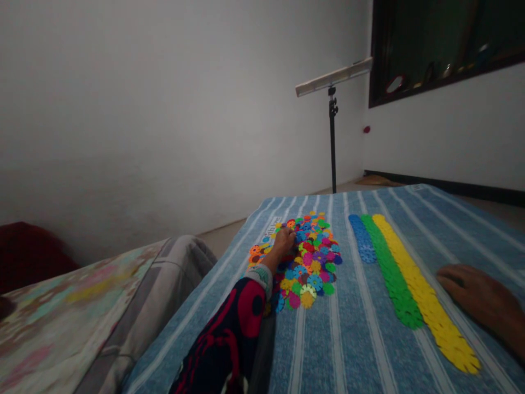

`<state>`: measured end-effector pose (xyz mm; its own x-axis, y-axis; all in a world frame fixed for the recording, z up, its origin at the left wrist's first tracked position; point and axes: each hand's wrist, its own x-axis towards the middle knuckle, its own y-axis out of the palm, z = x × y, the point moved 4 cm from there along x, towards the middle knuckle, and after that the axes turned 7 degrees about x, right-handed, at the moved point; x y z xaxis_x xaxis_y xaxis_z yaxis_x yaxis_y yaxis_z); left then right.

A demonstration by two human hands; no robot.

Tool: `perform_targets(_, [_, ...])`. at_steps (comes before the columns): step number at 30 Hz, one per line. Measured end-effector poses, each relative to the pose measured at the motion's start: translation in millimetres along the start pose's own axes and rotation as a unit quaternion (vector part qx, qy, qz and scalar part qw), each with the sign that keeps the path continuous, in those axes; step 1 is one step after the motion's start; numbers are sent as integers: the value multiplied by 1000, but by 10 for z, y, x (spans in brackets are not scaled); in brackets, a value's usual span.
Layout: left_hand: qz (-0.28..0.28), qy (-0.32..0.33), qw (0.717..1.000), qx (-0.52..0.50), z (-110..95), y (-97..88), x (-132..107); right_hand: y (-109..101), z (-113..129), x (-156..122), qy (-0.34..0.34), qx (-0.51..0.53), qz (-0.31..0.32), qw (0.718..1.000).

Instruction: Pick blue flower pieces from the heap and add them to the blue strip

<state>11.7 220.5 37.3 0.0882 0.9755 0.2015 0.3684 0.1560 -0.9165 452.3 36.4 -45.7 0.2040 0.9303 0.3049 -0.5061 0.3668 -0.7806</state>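
Note:
My left hand [284, 242], in a dark sleeve with red patterns, reaches into a spread pile of colourful flower-shaped plastic discs [315, 282]. Its fingers are curled down among the discs; whatever they pinch is hidden. On the right, my right hand [478, 290] lies low over the cloth with its fingers stretched out, apart from the discs. Between the hands run three rows of overlapping discs: a short blue row [362, 238], a longer green row [391, 273] and the longest, a yellow row [426, 295].
A blue cloth with white stripes [320, 350] covers the table. To the left is a surface with a flower-patterned cover [82, 306]. Beyond the table stands a lamp on a black pole [332, 142]. A dark-framed window [443, 49] is at upper right.

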Motion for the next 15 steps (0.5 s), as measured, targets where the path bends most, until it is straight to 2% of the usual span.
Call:
perform_targets(2, [-3, -18, 1000, 7, 17, 44, 60, -14, 12, -12, 5, -4, -1, 1000])
perform_targets(4, [-7, -44, 999, 24, 109, 9, 122, -24, 25, -21, 8, -10, 1, 1000])
perform_targets(8, [3, -103, 993, 62, 426, -209, 205, -25, 47, -22, 2, -16, 5, 1000])
perform_targets(11, [4, -124, 989, 77, 604, -355, 214, -18, 52, -16, 7, -13, 8, 1000])
perform_targets(15, [-4, -111, 992, 64, 602, -352, 190, -24, 62, -18, 12, -17, 13, 1000])
